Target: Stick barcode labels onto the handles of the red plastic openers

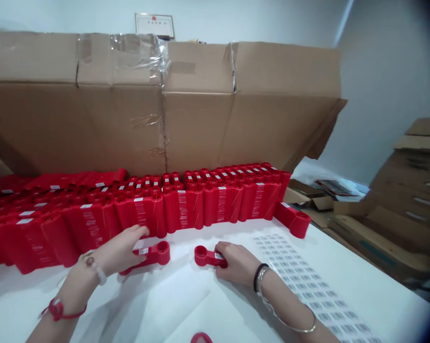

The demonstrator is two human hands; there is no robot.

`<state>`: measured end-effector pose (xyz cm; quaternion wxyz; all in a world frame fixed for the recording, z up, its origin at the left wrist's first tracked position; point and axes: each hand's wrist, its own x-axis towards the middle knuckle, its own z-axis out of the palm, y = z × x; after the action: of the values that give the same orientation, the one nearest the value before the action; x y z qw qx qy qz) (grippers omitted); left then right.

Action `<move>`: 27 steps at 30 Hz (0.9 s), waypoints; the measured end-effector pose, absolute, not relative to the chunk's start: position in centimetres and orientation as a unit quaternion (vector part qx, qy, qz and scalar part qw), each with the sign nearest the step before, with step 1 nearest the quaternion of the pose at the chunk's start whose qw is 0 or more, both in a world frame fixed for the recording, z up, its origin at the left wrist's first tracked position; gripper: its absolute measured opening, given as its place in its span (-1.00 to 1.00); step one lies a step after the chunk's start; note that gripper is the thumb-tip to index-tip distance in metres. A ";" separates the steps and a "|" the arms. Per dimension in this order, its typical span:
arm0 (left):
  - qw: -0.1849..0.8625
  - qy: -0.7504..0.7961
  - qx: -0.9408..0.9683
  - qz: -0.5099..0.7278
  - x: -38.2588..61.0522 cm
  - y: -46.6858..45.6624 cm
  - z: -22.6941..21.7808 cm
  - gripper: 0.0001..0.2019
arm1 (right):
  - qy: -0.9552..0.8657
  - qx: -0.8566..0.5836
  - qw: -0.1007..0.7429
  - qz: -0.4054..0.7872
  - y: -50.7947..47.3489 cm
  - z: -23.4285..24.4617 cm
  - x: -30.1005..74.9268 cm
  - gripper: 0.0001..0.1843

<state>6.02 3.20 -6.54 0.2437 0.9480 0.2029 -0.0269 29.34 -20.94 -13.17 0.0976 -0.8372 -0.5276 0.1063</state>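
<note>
My left hand (pixel 124 247) closes on the left end of a red roll (pixel 162 252), a flat folded strip with a round hollow end and a white label. The far end of that grip is hidden behind the palm. To the right, my right hand (pixel 236 262) grips a second, similar red roll (pixel 201 256) between thumb and fingers, its hollow end pointing left. Both rolls are low over the white table (pixel 186 295), with a gap between them. Just beyond my hands stand rows of red rolls (pixel 183 209), many with white labels on top.
A sheet of barcode stickers (pixel 308 281) lies right of my right hand. One red roll (pixel 293 219) rests apart at the row's right end. A large cardboard sheet (pixel 200 114) leans behind the rows. Cardboard boxes (pixel 408 190) stand at right. A red ring-shaped end (pixel 201 337) shows at the bottom edge.
</note>
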 end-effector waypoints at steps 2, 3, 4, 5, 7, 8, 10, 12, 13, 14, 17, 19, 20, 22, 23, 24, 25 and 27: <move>0.214 0.250 0.941 -0.080 6.1 5.2 -8.3 -0.43 | -0.533 -0.833 0.109 0.098 -21.1 -13.2 29.4 -0.83; 0.213 0.251 0.939 -0.103 6.2 5.9 -9.2 -0.45 | -0.535 -0.832 0.114 0.094 -21.1 -13.2 29.5 -0.83; 0.214 0.247 0.937 -0.124 6.3 6.3 -10.1 -0.50 | -0.536 -0.831 0.119 0.091 -21.2 -13.2 29.6 -0.83; 0.214 0.242 0.936 -0.140 6.4 6.4 -10.9 -0.56 | -0.537 -0.830 0.123 0.088 -21.3 -13.2 29.6 -0.84; 0.205 0.237 0.937 -0.156 6.7 6.4 -12.0 -0.69 | -0.538 -0.829 0.132 0.083 -21.4 -13.1 29.6 -0.84; 0.200 0.238 0.937 -0.158 6.8 6.3 -12.4 -0.72 | -0.537 -0.828 0.136 0.081 -21.4 -13.1 29.6 -0.83; 0.195 0.236 0.939 -0.157 6.9 6.1 -12.8 -0.73 | -0.536 -0.828 0.145 0.080 -21.5 -13.1 29.4 -0.80; 0.205 0.222 0.941 -0.152 7.1 6.1 -12.9 -0.70 | -0.534 -0.828 0.153 0.081 -21.5 -13.1 29.3 -0.80; 0.211 0.214 0.942 -0.148 7.2 6.0 -13.0 -0.69 | -0.533 -0.828 0.156 0.083 -21.5 -13.2 29.3 -0.81; 0.216 0.209 0.943 -0.143 7.3 5.9 -13.0 -0.69 | -0.531 -0.828 0.159 0.085 -21.5 -13.2 29.3 -0.82; 0.213 0.209 0.947 -0.120 7.9 5.0 -13.2 -0.71 | -0.516 -0.834 0.172 0.093 -21.4 -13.4 29.6 -0.84; 0.209 0.204 0.951 -0.099 8.5 4.1 -13.1 -0.72 | -0.508 -0.836 0.181 0.104 -21.3 -13.5 30.1 -0.85; 0.211 0.196 0.954 -0.088 8.8 3.6 -13.0 -0.72 | -0.505 -0.835 0.187 0.113 -21.3 -13.6 30.4 -0.85; 0.215 0.177 0.958 -0.071 9.1 2.9 -12.5 -0.66 | -0.503 -0.829 0.202 0.137 -21.3 -13.5 30.9 -0.83; 0.214 0.173 0.959 -0.067 9.2 2.8 -12.1 -0.63 | -0.502 -0.825 0.212 0.150 -21.3 -13.4 31.1 -0.81; 0.209 0.174 0.960 -0.065 9.2 2.8 -11.7 -0.61 | -0.501 -0.820 0.223 0.162 -21.2 -13.3 31.3 -0.77; 0.202 0.180 0.961 -0.066 9.1 2.9 -11.3 -0.61 | -0.499 -0.817 0.233 0.170 -21.1 -13.1 31.4 -0.73; 0.193 0.189 0.960 -0.072 8.6 3.4 -10.4 -0.61 | -0.496 -0.812 0.251 0.177 -21.0 -12.6 31.6 -0.69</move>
<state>8.60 3.38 -10.40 0.1930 0.9601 0.1892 -0.0720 31.59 -20.96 -12.63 0.2506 -0.8121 -0.4963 0.1775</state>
